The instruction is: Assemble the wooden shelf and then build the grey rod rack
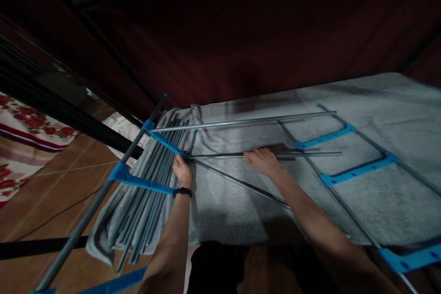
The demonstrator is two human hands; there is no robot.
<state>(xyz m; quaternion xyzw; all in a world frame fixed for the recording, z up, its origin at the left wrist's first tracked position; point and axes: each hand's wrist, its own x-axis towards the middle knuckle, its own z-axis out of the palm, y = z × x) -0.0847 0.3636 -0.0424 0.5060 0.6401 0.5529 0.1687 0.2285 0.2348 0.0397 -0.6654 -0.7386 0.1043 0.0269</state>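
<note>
Left hand (182, 173): our grip closes on one blue bar (168, 144)
Right hand (263, 161): our grip holds one rod (220, 156)
Blue bars (325, 138): six

Black wristband (182, 192), left wrist (184, 183); bare forearms (310, 213), dark legwear (217, 266)

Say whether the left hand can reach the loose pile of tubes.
Probably yes: the left hand is close beside the tubes, though busy at a blue crosspiece that crosses over them.

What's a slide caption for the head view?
Left hand at a blue bracket, right hand gripping a grey tube above a grey cloth.
</note>
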